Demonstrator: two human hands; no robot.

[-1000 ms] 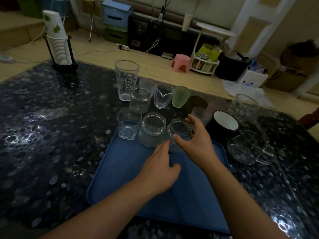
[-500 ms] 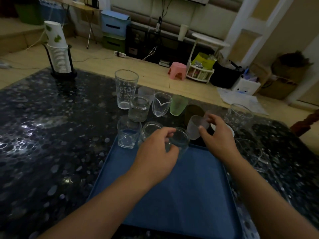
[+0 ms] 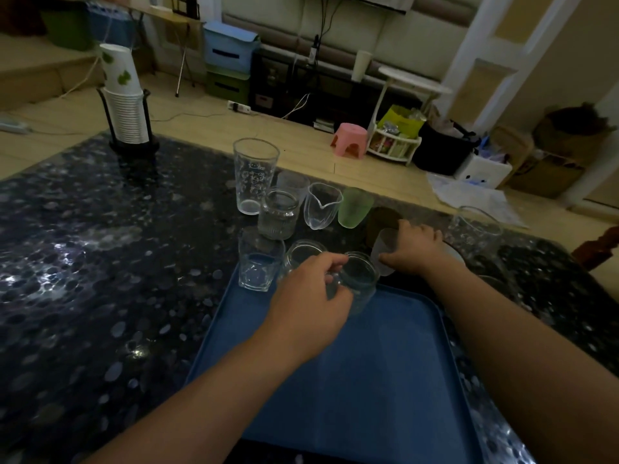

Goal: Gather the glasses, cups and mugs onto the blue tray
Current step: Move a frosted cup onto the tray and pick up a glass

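A: So, how far along is it?

B: Early, I judge. Going left to right along the far rim of the tray (image 3: 385, 380): a tumbler (image 3: 256, 266) and a jar (image 3: 301, 256) stand about at the rim, though I cannot tell whether they are on the tray or just off it. The left hand (image 3: 308, 303) has its grip clamped on a second jar (image 3: 360, 279), over the tray's far edge. The right hand (image 3: 413, 251) has its grip closed on a frosted cup (image 3: 385, 249), out on the bench (image 3: 100, 262) beyond the rim.

A: And what's left?

B: The tall glass (image 3: 256, 175), a ribbed jar (image 3: 279, 214), a spouted cup (image 3: 321, 205), the green cup (image 3: 355, 207), and a clear mug (image 3: 475, 226) far right.

A: Room to work?

B: Plenty: most of the tray lies bare nearer the person. The back cluster stands tight, cups nearly touching, and the mug sits near the bench's far edge.
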